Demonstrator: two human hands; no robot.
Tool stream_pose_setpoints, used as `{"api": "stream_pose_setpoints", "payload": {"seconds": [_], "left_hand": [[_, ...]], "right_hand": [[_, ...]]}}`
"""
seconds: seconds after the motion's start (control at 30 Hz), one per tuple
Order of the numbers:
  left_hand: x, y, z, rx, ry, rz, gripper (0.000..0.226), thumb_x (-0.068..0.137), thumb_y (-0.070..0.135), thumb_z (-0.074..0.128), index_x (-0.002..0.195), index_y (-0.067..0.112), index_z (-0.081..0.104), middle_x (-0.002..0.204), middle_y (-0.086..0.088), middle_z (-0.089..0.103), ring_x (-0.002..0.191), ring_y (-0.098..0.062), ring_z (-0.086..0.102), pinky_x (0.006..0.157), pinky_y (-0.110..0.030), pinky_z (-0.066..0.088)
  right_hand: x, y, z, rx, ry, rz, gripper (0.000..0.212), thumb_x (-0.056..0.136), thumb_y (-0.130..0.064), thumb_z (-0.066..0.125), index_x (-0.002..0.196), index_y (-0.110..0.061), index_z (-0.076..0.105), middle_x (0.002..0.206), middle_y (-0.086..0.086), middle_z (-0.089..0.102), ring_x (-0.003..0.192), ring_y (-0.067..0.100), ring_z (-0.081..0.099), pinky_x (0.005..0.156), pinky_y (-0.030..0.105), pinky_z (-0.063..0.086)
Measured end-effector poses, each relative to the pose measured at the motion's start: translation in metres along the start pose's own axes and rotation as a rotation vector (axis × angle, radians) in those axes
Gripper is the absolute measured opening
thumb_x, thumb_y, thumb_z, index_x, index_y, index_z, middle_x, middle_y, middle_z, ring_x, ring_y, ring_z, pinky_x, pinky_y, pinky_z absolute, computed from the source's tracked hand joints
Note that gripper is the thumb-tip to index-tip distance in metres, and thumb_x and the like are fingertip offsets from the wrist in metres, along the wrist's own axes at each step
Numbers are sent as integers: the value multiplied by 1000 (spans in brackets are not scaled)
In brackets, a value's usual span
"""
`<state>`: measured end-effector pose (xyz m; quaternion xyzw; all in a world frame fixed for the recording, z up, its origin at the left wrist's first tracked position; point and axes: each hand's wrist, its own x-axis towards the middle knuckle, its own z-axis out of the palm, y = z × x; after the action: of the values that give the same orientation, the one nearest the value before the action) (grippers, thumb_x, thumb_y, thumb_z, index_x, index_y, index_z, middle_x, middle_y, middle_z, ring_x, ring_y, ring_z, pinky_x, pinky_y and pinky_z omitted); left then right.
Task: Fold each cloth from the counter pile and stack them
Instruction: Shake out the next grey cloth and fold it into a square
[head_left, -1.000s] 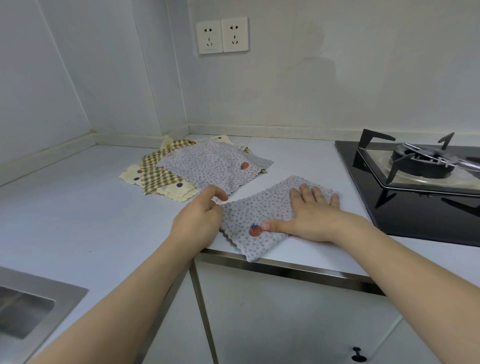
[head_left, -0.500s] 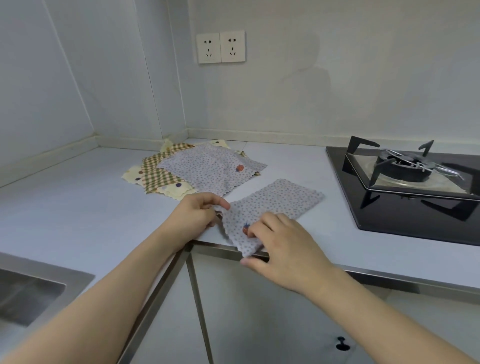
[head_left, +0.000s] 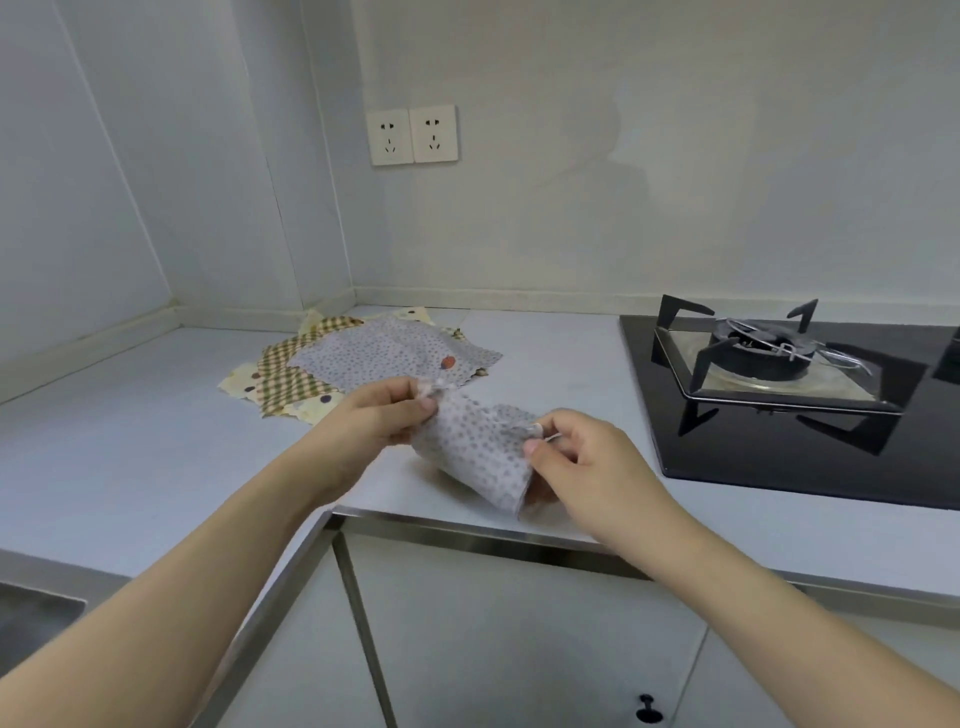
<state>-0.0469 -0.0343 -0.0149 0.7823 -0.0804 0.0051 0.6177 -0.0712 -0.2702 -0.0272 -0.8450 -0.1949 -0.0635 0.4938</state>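
Both hands, left hand (head_left: 382, 415) and right hand (head_left: 582, 457), pinch the half-folded dotted cloth (head_left: 478, 447) with their fingers above the desk's (head_left: 130, 441) front edge; pile (head_left: 363, 358) near the back corner remains unfolded.

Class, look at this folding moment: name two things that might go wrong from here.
1. Both hands, left hand and right hand, only pinch corners of the dotted cloth, so its fold may slip open.
2. It hangs near the counter edge and might drop off if released.
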Motion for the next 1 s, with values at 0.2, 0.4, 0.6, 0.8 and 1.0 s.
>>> {"api": "stream_pose_setpoints", "payload": {"seconds": [0.2, 0.4, 0.6, 0.8, 1.0], "left_hand": [[58, 14, 48, 364, 162, -55, 23, 96, 28, 54, 78, 14, 50, 83, -7, 56, 76, -21, 52, 68, -33, 40], [92, -27, 73, 873, 143, -32, 27, 99, 34, 46, 89, 10, 52, 70, -3, 51, 73, -28, 55, 53, -30, 31], [100, -31, 75, 990, 151, 7, 31, 99, 40, 45, 84, 13, 47, 70, -1, 48, 66, -19, 46, 52, -31, 27], [102, -21, 79, 984, 116, -92, 37, 98, 47, 43, 77, 17, 40, 69, 0, 46, 63, -16, 44, 53, -31, 27], [44, -9, 95, 1069, 368, 280, 18, 94, 32, 49, 107, 20, 47, 103, 1, 49, 97, -23, 46, 82, -37, 40]], "right_hand": [[41, 32, -30, -240, 120, 94, 30, 93, -28, 50, 68, -11, 48, 59, 1, 52, 57, 21, 47, 55, 31, 33], [62, 69, -19, -721, 64, 118, 22, 92, -31, 39, 77, -16, 45, 94, 1, 52, 91, 25, 47, 76, 37, 35], [66, 76, -17, -733, 108, 131, 34, 94, -44, 34, 74, -20, 47, 92, -2, 50, 90, 23, 45, 81, 39, 36], [66, 81, -18, -719, 156, 81, 30, 96, -35, 37, 76, -20, 51, 96, -2, 57, 87, 22, 48, 75, 36, 37], [62, 82, -17, -727, 136, 49, 19, 95, -30, 39, 94, -20, 56, 104, -4, 57, 96, 22, 49, 80, 36, 35]]}}
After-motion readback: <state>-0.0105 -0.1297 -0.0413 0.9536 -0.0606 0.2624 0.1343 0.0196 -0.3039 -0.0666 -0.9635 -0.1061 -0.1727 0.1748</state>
